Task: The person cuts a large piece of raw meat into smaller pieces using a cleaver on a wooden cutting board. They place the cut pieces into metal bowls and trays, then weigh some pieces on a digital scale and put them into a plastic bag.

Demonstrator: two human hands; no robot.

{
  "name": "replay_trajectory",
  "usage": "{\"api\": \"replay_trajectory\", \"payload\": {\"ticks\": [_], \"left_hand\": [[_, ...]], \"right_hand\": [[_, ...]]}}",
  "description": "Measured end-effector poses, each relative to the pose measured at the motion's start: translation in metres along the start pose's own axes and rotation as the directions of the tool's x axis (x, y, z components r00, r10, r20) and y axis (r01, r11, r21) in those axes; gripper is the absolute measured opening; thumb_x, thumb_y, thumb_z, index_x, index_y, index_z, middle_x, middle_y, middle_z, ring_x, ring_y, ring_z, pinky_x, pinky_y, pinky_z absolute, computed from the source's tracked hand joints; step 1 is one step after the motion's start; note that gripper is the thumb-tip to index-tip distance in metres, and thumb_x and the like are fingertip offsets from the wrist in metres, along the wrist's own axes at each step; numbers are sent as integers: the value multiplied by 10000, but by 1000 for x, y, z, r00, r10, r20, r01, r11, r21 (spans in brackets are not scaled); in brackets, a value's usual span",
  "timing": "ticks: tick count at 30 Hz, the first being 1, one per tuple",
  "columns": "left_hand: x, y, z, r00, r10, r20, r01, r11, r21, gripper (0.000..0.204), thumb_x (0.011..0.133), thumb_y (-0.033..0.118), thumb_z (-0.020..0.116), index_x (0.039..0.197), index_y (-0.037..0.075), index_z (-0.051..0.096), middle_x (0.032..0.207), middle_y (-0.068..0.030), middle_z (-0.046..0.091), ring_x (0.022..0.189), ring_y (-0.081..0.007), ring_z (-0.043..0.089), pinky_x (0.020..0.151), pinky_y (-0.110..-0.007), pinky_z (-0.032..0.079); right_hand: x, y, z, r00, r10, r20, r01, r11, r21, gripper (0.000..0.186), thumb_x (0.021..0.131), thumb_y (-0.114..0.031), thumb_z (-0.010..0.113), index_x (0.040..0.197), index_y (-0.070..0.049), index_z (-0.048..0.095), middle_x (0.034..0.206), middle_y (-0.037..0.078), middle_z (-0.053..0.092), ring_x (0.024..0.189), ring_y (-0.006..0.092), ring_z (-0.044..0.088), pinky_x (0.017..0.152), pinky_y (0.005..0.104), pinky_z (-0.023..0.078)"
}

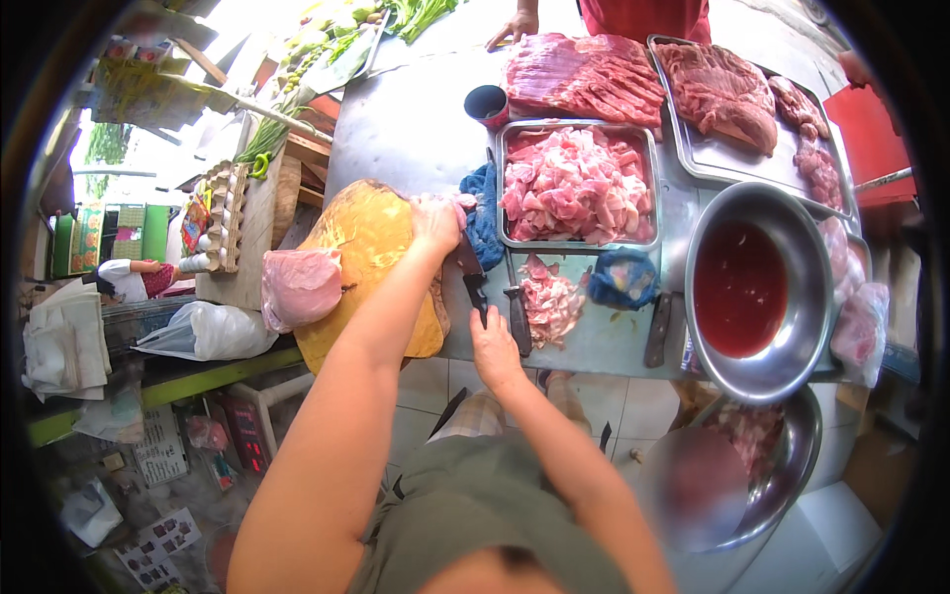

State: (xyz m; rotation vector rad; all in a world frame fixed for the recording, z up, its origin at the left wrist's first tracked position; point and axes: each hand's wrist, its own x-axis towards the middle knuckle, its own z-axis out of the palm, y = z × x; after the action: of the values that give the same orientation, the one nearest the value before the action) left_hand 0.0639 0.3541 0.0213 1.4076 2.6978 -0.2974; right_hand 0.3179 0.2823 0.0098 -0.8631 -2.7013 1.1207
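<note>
My right hand [497, 348] is closed round the black handle of a knife [469, 265]. Its dark blade points up and away, close to my left hand. At the right edge of a round yellow-brown wooden chopping board [381, 238], my left hand [436, 224] is closed on a small pinkish piece of meat [463, 201]; its fingertips are partly hidden. A large pale-pink chunk of meat [302, 287] rests on the board's left side. Just right of my hands lie a blue cloth [482, 213], a second knife [518, 312] and a small heap of chopped meat [550, 302].
Beyond stands a tray of cut meat [579, 183], with a large slab [584, 79] behind it. Rightward are a steel bowl of red liquid [740, 287], another blue cloth [623, 279] and a third knife [658, 330]. Across the table, a person's hand [515, 28] rests near the slab.
</note>
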Motion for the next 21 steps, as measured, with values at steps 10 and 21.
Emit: {"api": "replay_trajectory", "payload": {"ticks": [10, 21], "left_hand": [[13, -73, -62, 947, -23, 322, 313, -172, -934, 259, 794, -48, 454, 983, -9, 627, 857, -95, 671, 690, -164, 641, 662, -271, 560], [-152, -164, -27, 915, -120, 384, 337, -291, -895, 292, 847, -87, 463, 1089, -27, 616, 979, -58, 666, 867, -114, 632, 791, -243, 521]], "right_hand": [[35, -16, 8, 990, 143, 2, -139, 965, -223, 829, 806, -32, 632, 1543, -129, 265, 1117, 189, 481, 990, 367, 562, 745, 425, 581], [-45, -32, -72, 956, 294, -11, -210, 709, 673, 762, 707, 102, 491, 1462, 8, 442, 1237, 100, 612, 908, 132, 597, 800, 249, 496]]}}
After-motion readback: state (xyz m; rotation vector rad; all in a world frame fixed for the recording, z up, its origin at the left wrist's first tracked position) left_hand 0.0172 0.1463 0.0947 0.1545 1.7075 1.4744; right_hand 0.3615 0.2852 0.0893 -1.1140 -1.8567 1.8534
